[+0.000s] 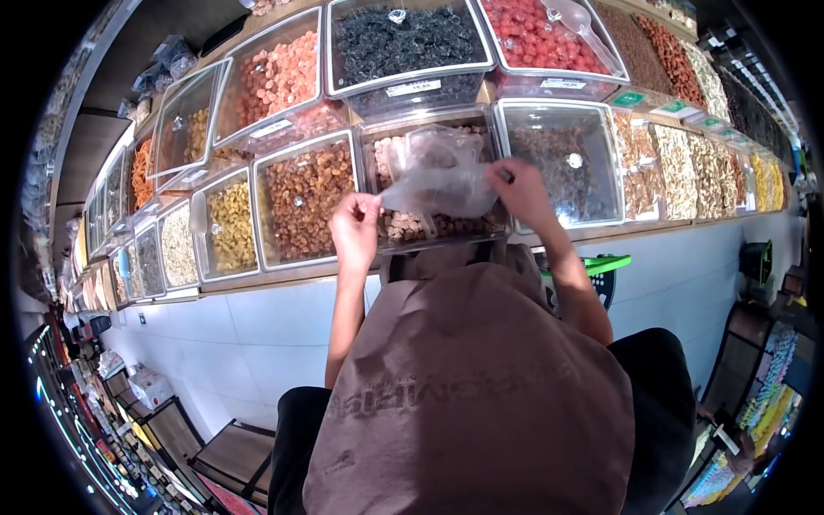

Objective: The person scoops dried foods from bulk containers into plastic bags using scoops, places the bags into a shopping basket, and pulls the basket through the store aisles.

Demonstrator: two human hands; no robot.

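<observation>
- We note the left hand (pixel 356 230) with its grip pinched closed on one edge of a clear plastic bag (pixel 438 176).
- The right hand (pixel 522 193) grips the opposite edge.
- We find the bag stretched between them, held above an open bin of light brown nuts (pixel 412 225).

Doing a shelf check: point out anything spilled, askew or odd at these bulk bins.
Nothing spilled. Left hand and right hand spread a clear plastic bag over the lidless middle bin. A white scoop lies loose in the red-candy bin.
</observation>
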